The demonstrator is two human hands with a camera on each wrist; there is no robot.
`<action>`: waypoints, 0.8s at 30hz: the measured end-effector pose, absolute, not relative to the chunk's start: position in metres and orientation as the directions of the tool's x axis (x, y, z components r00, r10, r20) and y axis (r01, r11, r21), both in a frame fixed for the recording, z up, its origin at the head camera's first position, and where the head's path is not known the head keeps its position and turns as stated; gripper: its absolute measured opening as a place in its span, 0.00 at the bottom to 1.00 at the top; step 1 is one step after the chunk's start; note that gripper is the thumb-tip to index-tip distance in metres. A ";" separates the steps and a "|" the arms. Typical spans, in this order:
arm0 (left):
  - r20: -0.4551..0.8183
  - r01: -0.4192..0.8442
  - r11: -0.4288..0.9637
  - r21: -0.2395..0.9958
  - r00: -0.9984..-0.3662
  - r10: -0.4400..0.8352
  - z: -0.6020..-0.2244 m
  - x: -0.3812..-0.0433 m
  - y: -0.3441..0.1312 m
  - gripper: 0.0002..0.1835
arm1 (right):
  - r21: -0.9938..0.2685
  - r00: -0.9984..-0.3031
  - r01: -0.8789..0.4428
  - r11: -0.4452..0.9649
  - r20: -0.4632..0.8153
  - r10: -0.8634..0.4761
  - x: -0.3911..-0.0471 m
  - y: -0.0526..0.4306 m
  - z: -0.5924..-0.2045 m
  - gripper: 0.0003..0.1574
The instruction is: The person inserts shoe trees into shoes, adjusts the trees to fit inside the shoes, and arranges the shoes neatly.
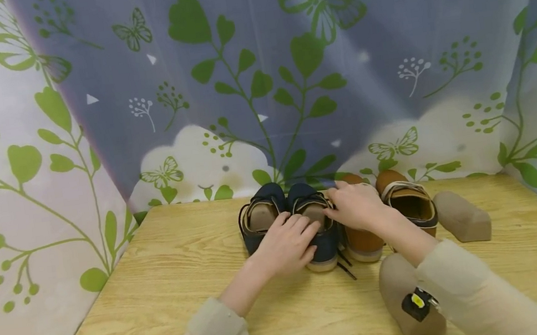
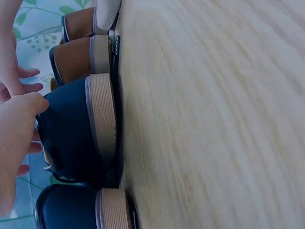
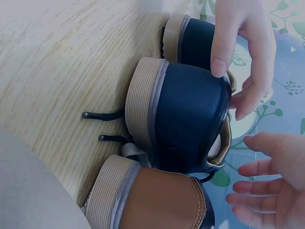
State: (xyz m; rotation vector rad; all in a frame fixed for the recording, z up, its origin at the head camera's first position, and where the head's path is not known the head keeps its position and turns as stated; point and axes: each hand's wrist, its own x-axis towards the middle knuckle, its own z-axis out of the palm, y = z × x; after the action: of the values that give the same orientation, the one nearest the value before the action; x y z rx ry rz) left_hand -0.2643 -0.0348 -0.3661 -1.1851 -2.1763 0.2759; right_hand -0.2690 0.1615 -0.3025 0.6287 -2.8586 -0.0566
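Observation:
Two navy lace-up shoes stand side by side, heels toward me. My left hand is at the heel of the right navy shoe, its thumb against the outer heel edge and fingers over the collar, pinching it. Inside that shoe lies a beige shoe insert. The left navy shoe has a similar insert. My right hand hovers by the right navy shoe's opening with extended fingers; in the right wrist view that hand holds nothing.
Two brown shoes, the left one partly covered by my right hand and the other showing a hollow inside, stand to the right. Two loose beige inserts lie on the wooden table: one far right, one nearer under my right forearm.

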 end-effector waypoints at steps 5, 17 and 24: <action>0.435 0.690 0.567 -0.450 -0.385 0.814 -0.365 -0.265 -0.029 0.23 | 0.060 -0.886 -0.421 0.905 0.187 -0.425 -0.264 0.168 -0.299 0.20; 0.394 0.708 0.574 -0.411 -0.430 0.812 -0.356 -0.264 -0.013 0.23 | -0.012 -0.889 -0.401 0.916 0.245 -0.386 -0.252 0.184 -0.300 0.19; 0.371 0.716 0.582 -0.386 -0.457 0.808 -0.354 -0.267 -0.007 0.24 | -0.053 -0.898 -0.380 0.924 0.262 -0.354 -0.242 0.199 -0.297 0.21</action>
State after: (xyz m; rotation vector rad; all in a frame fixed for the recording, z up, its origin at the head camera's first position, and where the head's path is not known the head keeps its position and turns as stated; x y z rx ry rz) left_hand -0.2666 -0.0067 -0.3536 -1.2123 -2.2942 0.2362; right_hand -0.2416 0.1987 -0.2974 0.5496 -2.8349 0.1491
